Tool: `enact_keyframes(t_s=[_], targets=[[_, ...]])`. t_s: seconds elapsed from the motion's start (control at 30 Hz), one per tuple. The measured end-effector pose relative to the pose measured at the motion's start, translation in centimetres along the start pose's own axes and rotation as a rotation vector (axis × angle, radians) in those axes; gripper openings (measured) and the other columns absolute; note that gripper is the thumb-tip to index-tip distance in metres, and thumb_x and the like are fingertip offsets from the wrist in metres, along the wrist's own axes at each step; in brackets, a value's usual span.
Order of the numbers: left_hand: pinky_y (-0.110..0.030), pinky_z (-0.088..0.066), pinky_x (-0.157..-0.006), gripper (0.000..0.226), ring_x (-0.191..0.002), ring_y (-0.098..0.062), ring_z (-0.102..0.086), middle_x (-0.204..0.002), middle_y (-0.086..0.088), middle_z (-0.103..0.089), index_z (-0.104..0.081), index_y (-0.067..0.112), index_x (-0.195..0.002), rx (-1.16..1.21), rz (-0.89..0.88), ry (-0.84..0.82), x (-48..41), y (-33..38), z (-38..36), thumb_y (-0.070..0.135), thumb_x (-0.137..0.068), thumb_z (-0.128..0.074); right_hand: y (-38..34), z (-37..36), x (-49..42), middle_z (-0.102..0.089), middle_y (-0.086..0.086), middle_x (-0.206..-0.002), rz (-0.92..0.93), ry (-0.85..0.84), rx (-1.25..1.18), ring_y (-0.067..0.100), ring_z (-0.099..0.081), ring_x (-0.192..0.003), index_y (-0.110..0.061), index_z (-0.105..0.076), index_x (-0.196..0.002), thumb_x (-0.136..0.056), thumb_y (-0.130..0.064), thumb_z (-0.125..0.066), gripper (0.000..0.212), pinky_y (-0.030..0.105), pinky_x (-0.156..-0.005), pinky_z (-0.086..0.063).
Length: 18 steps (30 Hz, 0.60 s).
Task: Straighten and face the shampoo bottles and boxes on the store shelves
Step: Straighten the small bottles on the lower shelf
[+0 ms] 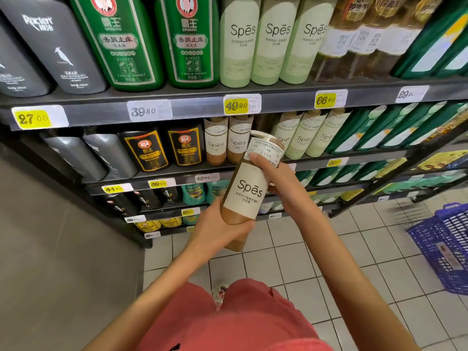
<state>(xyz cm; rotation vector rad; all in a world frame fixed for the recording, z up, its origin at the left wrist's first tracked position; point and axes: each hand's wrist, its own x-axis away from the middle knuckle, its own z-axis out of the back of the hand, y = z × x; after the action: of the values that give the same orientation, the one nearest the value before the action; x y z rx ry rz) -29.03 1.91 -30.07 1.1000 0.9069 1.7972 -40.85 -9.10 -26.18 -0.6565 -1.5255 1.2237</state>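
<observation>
A: At the second shelf down, where was the task's thing?

B: The left grip was wrapped round the base of the brown Spēs bottle, and the right grip was clamped round its neck below the pump. The bottle hung tilted in front of the shelf, label toward the camera.

A: How should it have gone back?

B: Upright, I judged, with the label outward, just beside the 2 shelved brown Spēs bottles and its front level with theirs. The held bottle hid most of the slot.

A: What stood in the way?

B: 2 black bottles stood left of that pair and pale green Spēs bottles right of the slot. A wide swing risked knocking either. The upper shelf edge hung low for a tall pump. A blue basket sat on the floor, well apart.
</observation>
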Motion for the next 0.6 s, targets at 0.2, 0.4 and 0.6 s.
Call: enact_keyframes(t_s=[0.2,0.4,0.6], targets=[[-0.010,-0.050,-0.061,0.026,-0.076,0.002,-0.067,-0.081,0.013,-0.074,-0.059,0.024,-0.098,0.522,0.099,-0.312,2.6,0.8,1.1,0.021,-0.074,-0.068,2.8,-0.3,0.4,-0.065,0.017,-0.116,-0.187,-0.422,-0.603,0.029,-0.062,-0.109,-0.011,-0.056,-0.125,-0.082,-0.046,-0.058,0.055,0.046,-0.097,-0.048],[-0.022,-0.056,-0.070,0.094,-0.089,-0.010,-0.069,-0.095,0.000,-0.074,-0.056,0.018,-0.109,0.760,0.212,-0.532,2.7,0.6,2.5,0.050,-0.027,-0.091,3.8,-0.6,0.5,-0.050,0.025,-0.132,-0.138,-0.648,-0.818,0.037,-0.050,-0.121,-0.006,-0.050,-0.132,-0.069,-0.041,-0.080,0.079,0.051,-0.104,-0.037],[-0.020,-0.055,-0.074,0.059,-0.097,-0.010,-0.067,-0.106,0.001,-0.072,-0.053,0.022,-0.115,0.736,0.214,-0.484,2.3,-1.2,2.4,0.049,-0.068,-0.075,4.9,-1.5,0.7,-0.062,0.017,-0.113,-0.169,-0.407,-0.773,0.028,-0.058,-0.106,-0.006,-0.055,-0.123,-0.071,-0.040,-0.074,0.065,0.045,-0.101,-0.040]])
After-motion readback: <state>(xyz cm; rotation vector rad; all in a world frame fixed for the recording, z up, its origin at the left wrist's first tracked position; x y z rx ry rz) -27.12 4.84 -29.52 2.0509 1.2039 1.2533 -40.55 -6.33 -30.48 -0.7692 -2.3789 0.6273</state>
